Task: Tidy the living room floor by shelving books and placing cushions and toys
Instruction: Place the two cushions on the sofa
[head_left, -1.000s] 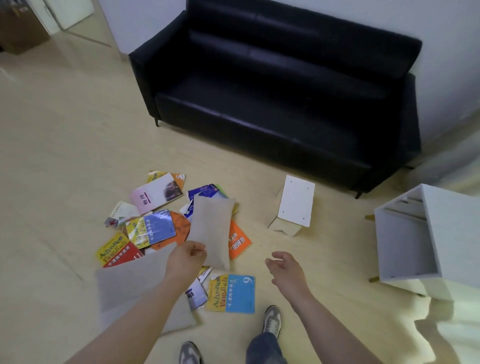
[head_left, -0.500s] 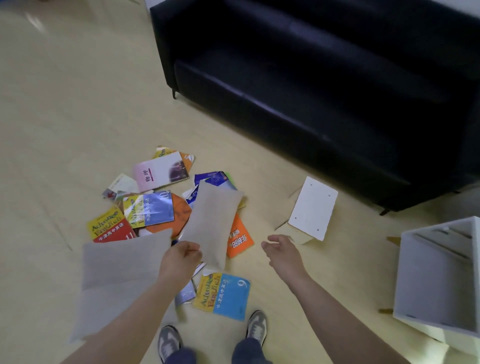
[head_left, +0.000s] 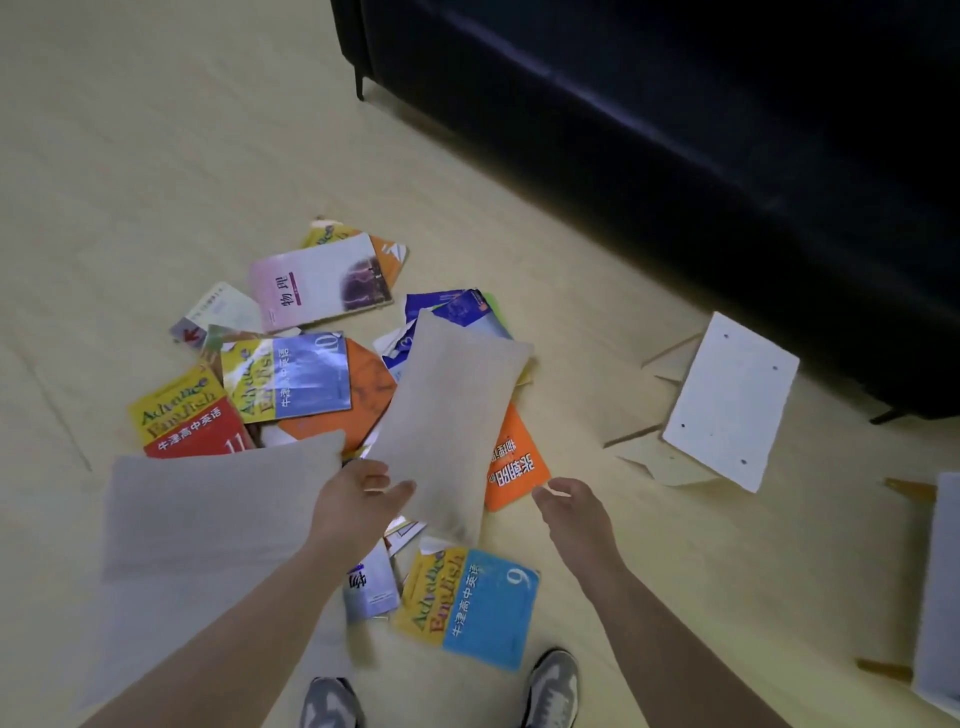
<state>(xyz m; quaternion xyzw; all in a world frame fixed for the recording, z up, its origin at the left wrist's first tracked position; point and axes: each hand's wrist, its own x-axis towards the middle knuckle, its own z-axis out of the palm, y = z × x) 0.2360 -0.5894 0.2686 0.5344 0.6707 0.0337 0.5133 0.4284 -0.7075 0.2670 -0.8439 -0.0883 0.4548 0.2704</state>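
1. The left hand (head_left: 358, 499) reaches forward at the end of a bare forearm that crosses the lower left of the view. Its knuckles face up and its thumb lies over the near edge of the small beige cushion (head_left: 449, 415), pinching it there.
2. From that grip the cushion slants up and to the right, above the pile of books (head_left: 291, 374) scattered on the floor (head_left: 156, 156) (its far corner covers part of a blue cover).
3. Just left of the grip, a larger beige cushion (head_left: 208, 525) shows behind the left forearm, its upper corner meeting the hand. Whether the fingers hold it too cannot be told.
4. The right hand (head_left: 571, 512) is to the right of the grip and level with it, apart from the cushion. Its palm is turned inward and its fingers are loosely curled around nothing, the fingertips near a corner of the orange book (head_left: 514, 470).
5. Below the grip, toward the person's grey shoes (head_left: 553, 686), lies a blue-and-yellow book (head_left: 470, 605) marked 9.
6. Beyond the grip to the upper left lie a red-and-yellow book (head_left: 187, 415) and a pink book (head_left: 319, 283).
7. Well right of the grip, a white panel (head_left: 727, 400) lies tipped on the floor beside the black sofa (head_left: 675, 156).
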